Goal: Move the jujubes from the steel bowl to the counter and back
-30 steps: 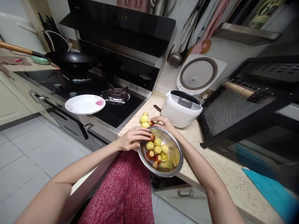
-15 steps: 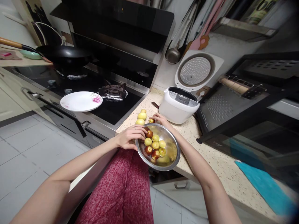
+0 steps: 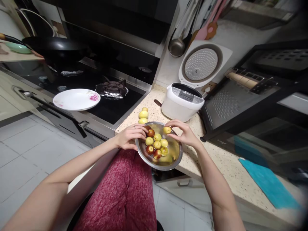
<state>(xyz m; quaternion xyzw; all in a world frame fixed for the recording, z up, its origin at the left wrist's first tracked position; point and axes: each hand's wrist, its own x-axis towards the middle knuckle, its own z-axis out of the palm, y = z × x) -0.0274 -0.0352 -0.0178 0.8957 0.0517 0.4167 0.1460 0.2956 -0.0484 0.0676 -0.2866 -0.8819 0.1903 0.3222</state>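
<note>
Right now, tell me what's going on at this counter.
A person's left hand holds the steel bowl by its rim, while the right hand pinches a yellow-green jujube over it. More jujubes, yellow-green and red-brown, lie in the bowl. Three yellow-green ones show on the speckled countertop beyond it, near the white rice cooker, whose lid stands open.

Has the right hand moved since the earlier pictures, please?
Yes. Judged against the white rice cooker, the right hand has moved rightward and downward in the view; its fingers now hold a yellow jujube over the steel bowl.
</note>
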